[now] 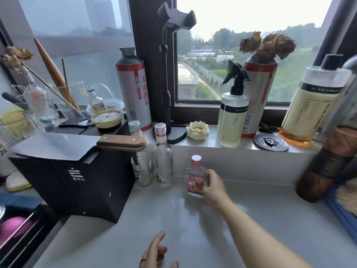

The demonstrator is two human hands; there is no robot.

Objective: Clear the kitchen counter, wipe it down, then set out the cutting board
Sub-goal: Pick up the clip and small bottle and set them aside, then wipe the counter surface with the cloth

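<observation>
1. Head view, table (173,219): pale grey surface, bare across its near middle, bordered far by a window sill.
2. Right hand (213,183): reaches to the far middle; fingers (207,174) closed around the small red-capped flat bottle (195,177), which stands upright on the table.
3. Left hand (156,252): near edge, fingers spread loosely, holding nothing.
4. Two tall clear bottles (163,157): upright, just left of the flat bottle, beside the black box (77,180).
5. Cleaver (58,146): lies flat on the box, wooden handle pointing right.
6. Spray bottle (232,111): on the sill, far right.
7. Cutting board: cannot tell where.
</observation>
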